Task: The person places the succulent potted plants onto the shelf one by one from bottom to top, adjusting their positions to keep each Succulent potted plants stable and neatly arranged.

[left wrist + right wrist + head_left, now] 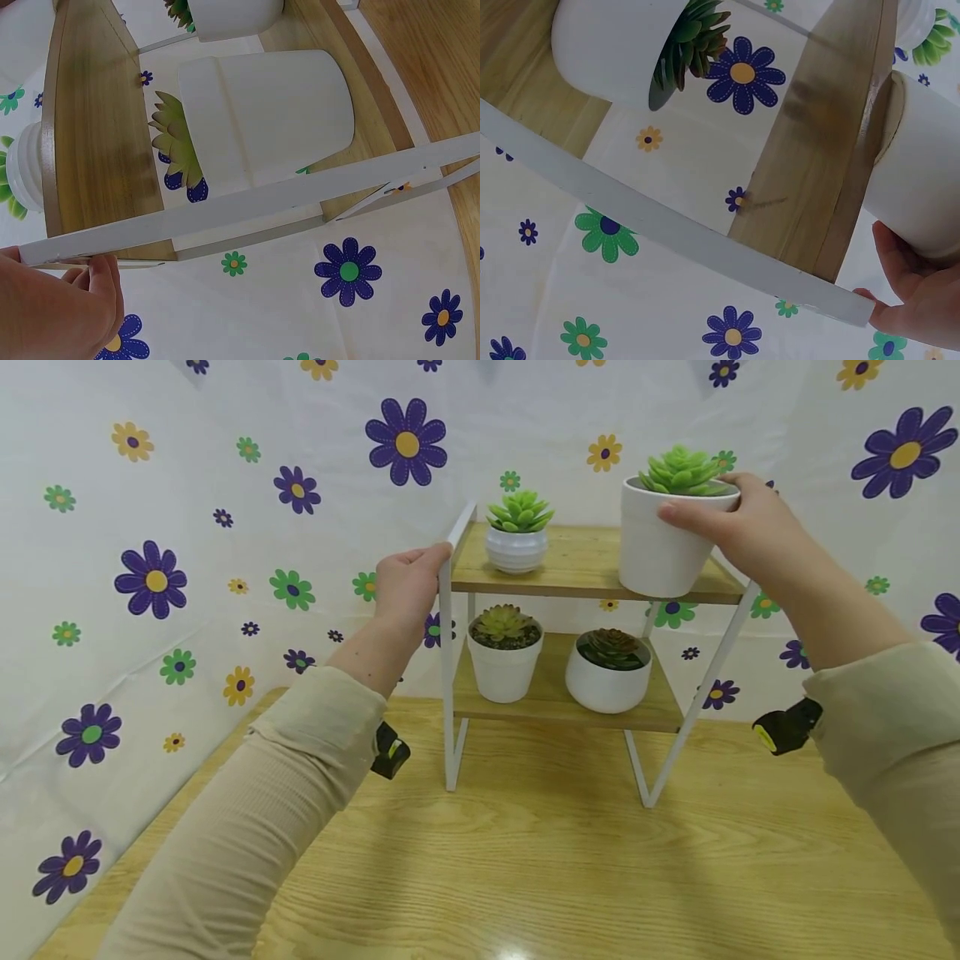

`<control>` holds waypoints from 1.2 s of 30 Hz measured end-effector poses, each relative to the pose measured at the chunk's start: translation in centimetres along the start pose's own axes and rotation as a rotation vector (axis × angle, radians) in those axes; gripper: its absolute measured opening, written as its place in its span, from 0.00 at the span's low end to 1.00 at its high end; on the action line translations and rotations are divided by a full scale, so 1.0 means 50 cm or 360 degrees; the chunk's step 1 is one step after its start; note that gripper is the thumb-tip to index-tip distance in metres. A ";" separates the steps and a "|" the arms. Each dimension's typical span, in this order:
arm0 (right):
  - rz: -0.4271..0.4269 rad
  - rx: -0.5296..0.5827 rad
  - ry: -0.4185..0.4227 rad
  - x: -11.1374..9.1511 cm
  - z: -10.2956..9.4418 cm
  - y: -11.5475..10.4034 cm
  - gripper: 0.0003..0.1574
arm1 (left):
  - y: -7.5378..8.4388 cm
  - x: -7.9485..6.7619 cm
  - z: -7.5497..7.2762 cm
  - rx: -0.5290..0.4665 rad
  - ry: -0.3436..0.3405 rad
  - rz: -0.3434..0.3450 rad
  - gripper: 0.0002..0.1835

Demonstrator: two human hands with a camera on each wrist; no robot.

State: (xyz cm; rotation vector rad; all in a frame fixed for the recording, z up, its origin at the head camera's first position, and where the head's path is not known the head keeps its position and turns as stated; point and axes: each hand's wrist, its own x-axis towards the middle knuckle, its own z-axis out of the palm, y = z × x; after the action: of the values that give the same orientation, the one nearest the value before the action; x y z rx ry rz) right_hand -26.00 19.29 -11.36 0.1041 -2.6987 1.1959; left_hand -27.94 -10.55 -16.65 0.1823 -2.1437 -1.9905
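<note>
A white pot with a bright green succulent [663, 547] is at the right end of the top shelf [577, 547], its base at the front edge. Whether it rests on the board or hovers cannot be told. My right hand [765, 535] grips its rim and right side, thumb in front. My left hand [408, 581] pinches the white metal frame [447, 635] at the top left corner. Left on that shelf stands a small ribbed white pot with a green succulent [517, 550]. Below stand a tapered white pot [505, 670] and a round white bowl-shaped pot [607, 685].
The two-tier wood and metal stand rests on a wood-grain table [510, 860]. Behind and to the left hangs a white cloth with printed flowers [90, 652]. In the right wrist view, the frame's side bar [675, 229] runs just below the lower pot.
</note>
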 end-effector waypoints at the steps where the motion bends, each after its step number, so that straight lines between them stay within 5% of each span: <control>1: -0.0003 0.0005 0.0000 0.003 0.001 0.000 0.60 | 0.000 -0.001 0.000 -0.0002 0.0002 0.0003 0.22; 36: 0.0096 0.0025 0.0081 0.035 0.018 -0.007 0.65 | -0.002 -0.003 0.003 0.0024 -0.0006 0.0005 0.22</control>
State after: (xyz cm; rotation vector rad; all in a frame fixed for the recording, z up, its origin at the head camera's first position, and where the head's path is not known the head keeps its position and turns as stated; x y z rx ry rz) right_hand -27.77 18.43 -11.35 -0.0056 -2.6671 1.2193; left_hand -27.83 -10.35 -16.76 0.1778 -2.1604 -1.9748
